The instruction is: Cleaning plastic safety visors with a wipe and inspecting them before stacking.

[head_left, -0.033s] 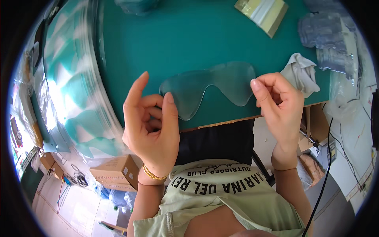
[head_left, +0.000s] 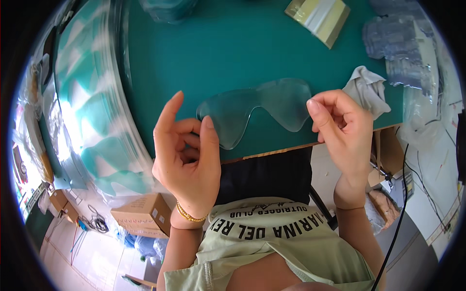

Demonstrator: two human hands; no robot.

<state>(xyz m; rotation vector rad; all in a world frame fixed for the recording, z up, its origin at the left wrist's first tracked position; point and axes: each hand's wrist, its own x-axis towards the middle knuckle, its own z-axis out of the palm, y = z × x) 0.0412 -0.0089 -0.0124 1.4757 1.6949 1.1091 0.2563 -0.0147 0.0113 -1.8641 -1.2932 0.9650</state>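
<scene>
A clear, faintly tinted one-piece eyewear lens with a nose notch is held up over the green table top. My left hand pinches its left end between thumb and fingers, with the index finger sticking up. At the lens's right end, the thumb and curled fingers of my right hand grip the edge. A crumpled light grey cloth lies on the table just beyond my right hand.
A long stack of clear plastic-wrapped sheets runs along the left side. Farther back are a yellowish box and a plastic-wrapped bundle. Bagged dark lenses lie at right. A cardboard box stands below at left.
The view has shifted very slightly. Both hands keep their hold on the lens, which sits almost in the same place.
</scene>
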